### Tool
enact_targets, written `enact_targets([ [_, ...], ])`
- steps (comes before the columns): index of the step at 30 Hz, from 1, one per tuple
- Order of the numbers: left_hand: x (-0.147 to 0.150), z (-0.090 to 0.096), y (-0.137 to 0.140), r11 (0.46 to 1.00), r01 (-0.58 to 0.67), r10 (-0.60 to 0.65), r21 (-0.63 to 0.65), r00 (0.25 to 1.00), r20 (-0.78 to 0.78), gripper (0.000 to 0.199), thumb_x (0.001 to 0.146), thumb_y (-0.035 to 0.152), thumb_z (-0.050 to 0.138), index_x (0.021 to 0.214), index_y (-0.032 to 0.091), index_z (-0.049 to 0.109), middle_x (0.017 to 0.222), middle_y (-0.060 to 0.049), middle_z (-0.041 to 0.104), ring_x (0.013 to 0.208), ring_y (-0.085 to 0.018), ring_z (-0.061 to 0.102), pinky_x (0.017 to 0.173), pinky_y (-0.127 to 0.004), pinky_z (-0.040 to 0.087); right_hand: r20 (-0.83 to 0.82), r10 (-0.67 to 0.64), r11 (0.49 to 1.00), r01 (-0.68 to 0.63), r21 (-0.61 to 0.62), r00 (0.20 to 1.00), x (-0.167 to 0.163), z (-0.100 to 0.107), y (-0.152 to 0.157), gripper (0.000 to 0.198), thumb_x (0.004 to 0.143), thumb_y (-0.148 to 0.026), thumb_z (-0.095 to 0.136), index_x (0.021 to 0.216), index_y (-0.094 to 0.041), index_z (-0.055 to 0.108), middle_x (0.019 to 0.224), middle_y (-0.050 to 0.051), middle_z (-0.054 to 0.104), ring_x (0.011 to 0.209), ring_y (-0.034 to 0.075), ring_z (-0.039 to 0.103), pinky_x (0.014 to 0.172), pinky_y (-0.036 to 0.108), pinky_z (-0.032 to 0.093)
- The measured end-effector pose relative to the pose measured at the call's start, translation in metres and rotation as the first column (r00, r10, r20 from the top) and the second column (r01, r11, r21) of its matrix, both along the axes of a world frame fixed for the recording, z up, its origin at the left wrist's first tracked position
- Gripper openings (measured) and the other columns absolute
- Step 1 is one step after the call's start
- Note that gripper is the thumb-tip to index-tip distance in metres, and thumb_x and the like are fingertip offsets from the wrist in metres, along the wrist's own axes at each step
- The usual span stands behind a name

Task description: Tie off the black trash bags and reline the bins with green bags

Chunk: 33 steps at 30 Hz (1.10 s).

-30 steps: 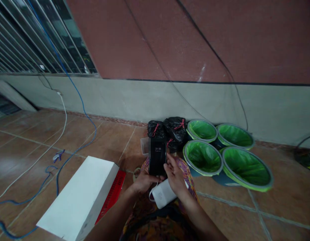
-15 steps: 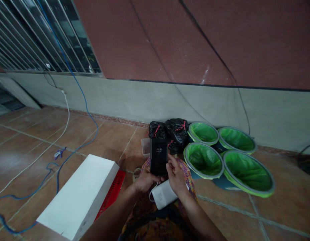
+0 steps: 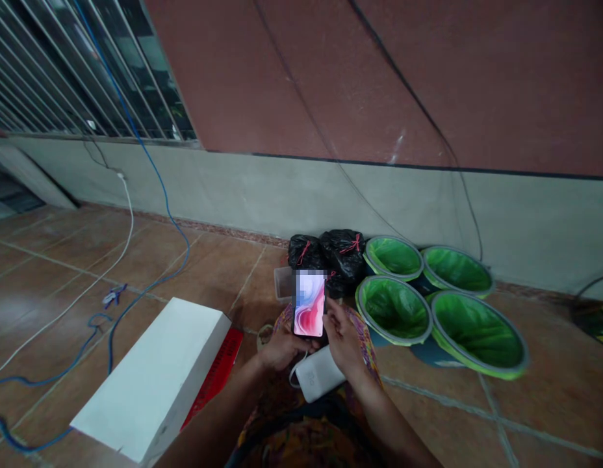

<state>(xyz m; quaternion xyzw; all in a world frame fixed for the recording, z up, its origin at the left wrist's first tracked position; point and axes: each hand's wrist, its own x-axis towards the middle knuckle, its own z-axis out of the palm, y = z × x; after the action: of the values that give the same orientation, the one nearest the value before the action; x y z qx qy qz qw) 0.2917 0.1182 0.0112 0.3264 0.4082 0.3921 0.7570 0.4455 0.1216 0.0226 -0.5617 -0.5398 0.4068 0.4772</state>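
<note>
A phone (image 3: 310, 303) stands upright at lower centre of the frame, its screen lit with a pink, white and blue swirl; the top part is blurred. The left hand (image 3: 281, 348) cups its lower edge, fingers closed around it. The right hand (image 3: 344, 338) touches the phone's right side with its fingers (image 3: 331, 311) curled; whether it grips cannot be told. Just below both hands lies a white power bank (image 3: 317, 376), resting on a patterned cloth (image 3: 301, 416) over the person's lap.

At far left, a blue cable (image 3: 150, 162) and a white cable (image 3: 101, 260) trail down from a barred window (image 3: 77, 71) and across the floor (image 3: 194, 273). At lower left a long white box (image 3: 150, 377) lies on something red (image 3: 218, 370), just beside the left forearm. Brown tiles lie bare between the box and the wall.

Behind the phone sit tied black bags (image 3: 338, 253) and a small clear tub (image 3: 283, 284). To the right, four round bins (image 3: 428, 299) with green liners cluster together, touching one another, near the right hand.

The wall (image 3: 331, 188) is grey below and dark red above.
</note>
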Motion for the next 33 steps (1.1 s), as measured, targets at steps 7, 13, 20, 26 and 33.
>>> enact_targets([
  [7,-0.001,-0.003,0.001,0.998,0.031,-0.027,-0.058,0.996,0.079,0.026,0.050,0.005,0.081,0.074,0.011,0.074,0.070,-0.005,0.071,0.066,-0.016,0.062,0.066,-0.028,0.048,-0.122,0.043,0.999,-0.045,-0.015,0.992,-0.001,-0.002,0.001,0.051,0.086,-0.033,0.058,0.135,-0.020,0.053,0.120,0.012,0.070,0.104,0.025,0.067,0.089,0.040,0.054],
  [13,0.000,0.005,0.001,0.999,0.013,-0.010,-0.040,0.996,0.086,0.034,0.049,0.004,0.082,0.081,0.011,0.073,0.070,-0.004,0.071,0.064,-0.016,0.063,0.065,-0.027,0.048,-0.114,0.042,0.998,-0.048,-0.048,0.993,-0.001,-0.003,0.002,0.056,0.080,-0.026,0.061,0.134,-0.017,0.051,0.115,0.012,0.071,0.101,0.025,0.068,0.087,0.041,0.055],
  [20,0.000,0.007,0.000,0.998,0.005,0.000,-0.062,0.997,0.083,0.035,0.048,0.003,0.080,0.080,0.011,0.072,0.070,-0.003,0.071,0.062,-0.015,0.062,0.064,-0.027,0.048,-0.115,0.058,0.996,-0.066,-0.064,0.992,-0.004,-0.013,0.006,0.063,0.071,-0.021,0.067,0.132,-0.019,0.051,0.120,0.011,0.070,0.105,0.025,0.067,0.093,0.041,0.052],
  [26,0.001,0.006,-0.001,0.999,0.012,-0.010,-0.034,0.997,0.071,0.033,0.050,0.003,0.080,0.081,0.012,0.071,0.069,-0.002,0.070,0.061,-0.014,0.061,0.063,-0.026,0.047,-0.034,0.027,0.995,-0.030,-0.099,0.999,-0.008,-0.009,0.012,0.044,0.072,-0.024,0.066,0.115,-0.019,0.061,0.103,0.008,0.074,0.088,0.024,0.068,0.080,0.037,0.052],
  [33,0.000,0.000,-0.001,0.999,0.039,-0.040,0.007,0.995,0.086,0.036,0.053,0.003,0.079,0.088,0.013,0.073,0.072,-0.002,0.070,0.064,-0.014,0.061,0.065,-0.026,0.047,0.004,-0.078,0.990,0.078,-0.116,0.997,-0.006,0.006,0.012,0.038,0.087,-0.052,0.051,0.100,-0.020,0.067,0.098,0.010,0.073,0.091,0.026,0.066,0.076,0.036,0.050],
])
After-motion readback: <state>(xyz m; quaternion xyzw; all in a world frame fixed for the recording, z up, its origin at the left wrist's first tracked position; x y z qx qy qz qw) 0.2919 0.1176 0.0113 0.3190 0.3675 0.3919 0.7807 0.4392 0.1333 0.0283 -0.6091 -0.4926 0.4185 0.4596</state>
